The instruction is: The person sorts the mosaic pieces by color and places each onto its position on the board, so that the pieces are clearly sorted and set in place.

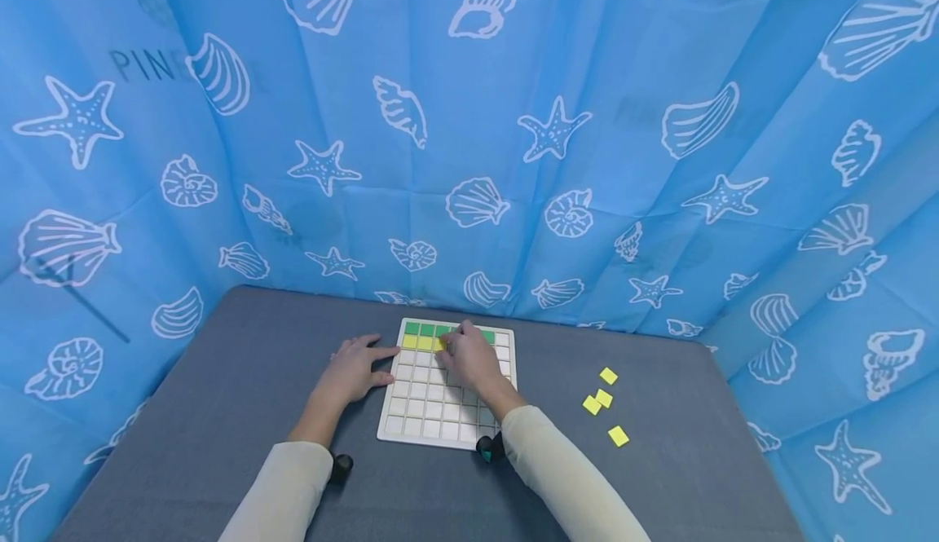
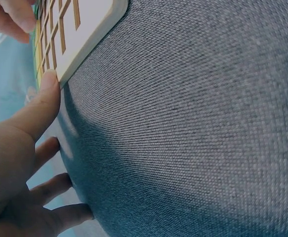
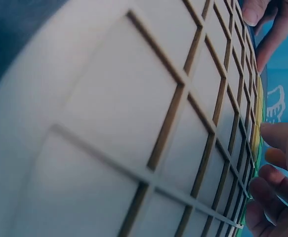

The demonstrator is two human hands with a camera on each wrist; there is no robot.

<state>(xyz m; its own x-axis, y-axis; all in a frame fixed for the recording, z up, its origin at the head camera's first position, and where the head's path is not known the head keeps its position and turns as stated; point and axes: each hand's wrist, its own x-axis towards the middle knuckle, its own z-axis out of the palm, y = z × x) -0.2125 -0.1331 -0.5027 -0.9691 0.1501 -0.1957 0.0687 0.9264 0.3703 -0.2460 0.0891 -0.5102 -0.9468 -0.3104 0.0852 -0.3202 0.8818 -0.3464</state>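
Observation:
A white grid board (image 1: pixel 381 429) lies on the grey table, with green tiles (image 1: pixel 412 328) along its far row and yellow tiles (image 1: pixel 416 343) starting the row in front of that. My right hand (image 1: pixel 473 359) reaches over the board, thumb and fingers bent together at a yellow tile (image 1: pixel 441 344) by the third cell of the yellow row; the hand hides part of the rows. At the board's left side is my left hand (image 1: pixel 352 369), fingers spread. Its thumb (image 2: pixel 49 81) touches the board's edge in the left wrist view, while the other fingers rest on the table.
Several loose yellow tiles (image 1: pixel 604 398) lie on the grey table (image 1: pixel 682 420) to the right of the board. A blue curtain (image 1: pixel 469 159) with white shells and starfish stands behind the table and along its sides.

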